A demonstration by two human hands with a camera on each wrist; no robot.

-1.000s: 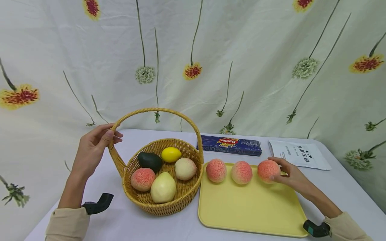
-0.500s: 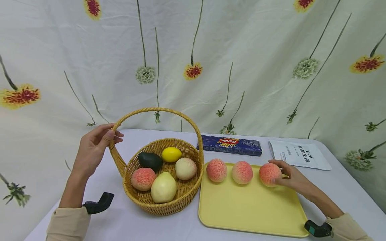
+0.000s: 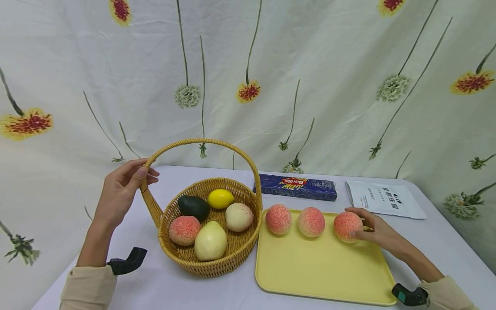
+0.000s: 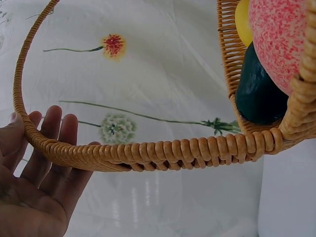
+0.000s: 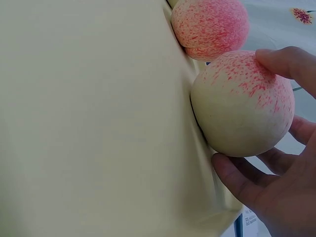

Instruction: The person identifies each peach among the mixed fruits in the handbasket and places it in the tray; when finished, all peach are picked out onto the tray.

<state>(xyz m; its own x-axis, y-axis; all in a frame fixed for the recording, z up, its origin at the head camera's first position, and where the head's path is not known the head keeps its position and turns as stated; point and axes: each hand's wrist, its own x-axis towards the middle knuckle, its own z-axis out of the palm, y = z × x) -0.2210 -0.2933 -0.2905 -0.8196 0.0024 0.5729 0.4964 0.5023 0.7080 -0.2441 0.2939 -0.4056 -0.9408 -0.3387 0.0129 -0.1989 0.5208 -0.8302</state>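
My left hand (image 3: 117,191) holds the left side of a wicker basket's arched handle (image 3: 205,141), between thumb and fingers. In the basket (image 3: 209,270) lie a pink peach (image 3: 184,230), a dark green avocado (image 3: 193,208), a yellow lemon (image 3: 220,199), a pale round fruit (image 3: 239,217) and a pale yellow-green pear-shaped fruit (image 3: 211,242). My right hand (image 3: 381,234) grips a pink-speckled peach (image 5: 237,108) at the yellow tray's (image 3: 321,275) far right part. To its left on the tray sit two more peaches, one in the middle (image 3: 311,222) and one at the corner (image 3: 278,219).
Behind the tray lies a dark blue Barilla spaghetti box (image 3: 296,187). A white printed pouch (image 3: 385,199) is at the back right of the white-covered table (image 3: 155,286). A flower-patterned cloth (image 3: 333,64) hangs behind the table.
My right hand and its peach have shifted slightly to the right and nearer to me, widening the gap from the middle peach. My left hand and the basket look still.
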